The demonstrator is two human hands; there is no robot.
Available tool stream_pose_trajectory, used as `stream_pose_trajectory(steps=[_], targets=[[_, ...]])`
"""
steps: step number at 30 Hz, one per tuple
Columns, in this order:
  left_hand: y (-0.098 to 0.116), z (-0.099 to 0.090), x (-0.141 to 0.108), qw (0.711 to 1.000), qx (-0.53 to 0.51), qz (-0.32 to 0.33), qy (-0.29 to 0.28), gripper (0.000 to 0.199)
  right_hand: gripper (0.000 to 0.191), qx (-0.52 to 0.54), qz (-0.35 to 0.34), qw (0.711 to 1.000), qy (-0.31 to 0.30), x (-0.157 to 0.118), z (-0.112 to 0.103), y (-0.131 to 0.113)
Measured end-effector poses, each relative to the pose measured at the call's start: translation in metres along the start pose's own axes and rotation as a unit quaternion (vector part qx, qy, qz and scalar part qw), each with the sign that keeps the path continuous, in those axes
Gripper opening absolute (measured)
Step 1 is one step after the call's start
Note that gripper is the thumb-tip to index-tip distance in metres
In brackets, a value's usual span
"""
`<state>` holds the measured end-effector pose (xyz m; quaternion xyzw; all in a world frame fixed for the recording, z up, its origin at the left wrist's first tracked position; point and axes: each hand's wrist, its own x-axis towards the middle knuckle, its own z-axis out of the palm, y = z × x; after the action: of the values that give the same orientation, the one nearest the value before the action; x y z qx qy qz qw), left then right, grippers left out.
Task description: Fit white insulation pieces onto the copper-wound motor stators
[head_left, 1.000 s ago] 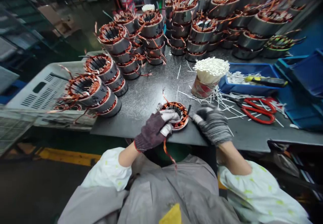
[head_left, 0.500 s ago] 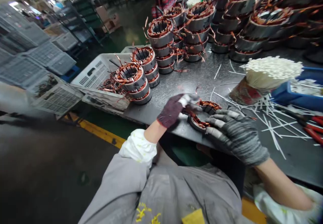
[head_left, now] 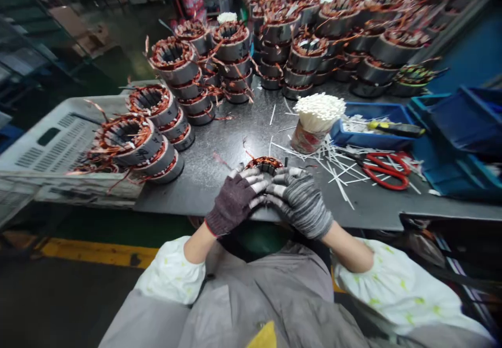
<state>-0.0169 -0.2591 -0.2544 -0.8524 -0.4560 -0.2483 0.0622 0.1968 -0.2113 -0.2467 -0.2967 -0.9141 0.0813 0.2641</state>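
Observation:
A motor stator (head_left: 263, 163) wound with copper wire lies at the front edge of the dark metal table (head_left: 219, 154). My left hand (head_left: 237, 197), in a dark maroon glove with whitish fingertips, grips its left side. My right hand (head_left: 303, 200), in a grey striped glove, is curled on its right side. The fingers of both hands nearly meet over the near rim, hiding much of the stator. Loose wire ends stick up behind it.
Stacked stators (head_left: 231, 66) line the back and left. A white crate (head_left: 50, 128) stands at the left edge. To the right are a bundle of white sticks (head_left: 318, 110), scattered sticks, red-handled scissors (head_left: 386, 170), a blue tray (head_left: 376, 112) with a yellow-black tool (head_left: 396, 128), and blue bins (head_left: 451, 144).
The view has swung to the right. My left hand has come from above the stator's left side onto its near rim, and my right hand has closed in on the opposite side.

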Motion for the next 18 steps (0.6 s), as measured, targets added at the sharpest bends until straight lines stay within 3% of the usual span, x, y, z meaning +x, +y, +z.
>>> stream_pose_trajectory(steps=[3, 5, 7, 8, 10, 13, 18], targets=[[-0.004, 0.001, 0.006, 1.000, -0.004, 0.003, -0.001, 0.028, 0.018, 0.065, 0.028, 0.997, 0.040, -0.005, 0.002, 0.016], [0.004, -0.001, 0.005, 1.000, 0.021, -0.008, 0.011, 0.026, 0.021, 0.096, 0.106, 0.983, 0.118, -0.003, -0.002, 0.044], [0.015, -0.002, 0.003, 0.998, 0.056, -0.011, 0.025, 0.025, 0.029, 0.100, 0.225, 0.940, 0.237, 0.006, -0.009, 0.080], [0.020, -0.003, 0.002, 0.997, 0.074, -0.012, 0.028, 0.026, 0.029, 0.106, 0.286, 0.902, 0.306, 0.012, -0.014, 0.099], [0.027, -0.002, 0.001, 0.995, 0.093, -0.009, 0.029, 0.028, 0.017, 0.131, 0.345, 0.843, 0.390, 0.027, -0.022, 0.129], [0.028, 0.001, 0.001, 0.997, 0.077, 0.004, 0.022, 0.031, 0.013, 0.194, 0.348, 0.813, 0.425, 0.047, -0.029, 0.150], [0.020, 0.003, 0.002, 0.999, 0.036, 0.000, 0.020, 0.034, 0.019, 0.312, 0.342, 0.773, 0.433, 0.046, -0.032, 0.150]])
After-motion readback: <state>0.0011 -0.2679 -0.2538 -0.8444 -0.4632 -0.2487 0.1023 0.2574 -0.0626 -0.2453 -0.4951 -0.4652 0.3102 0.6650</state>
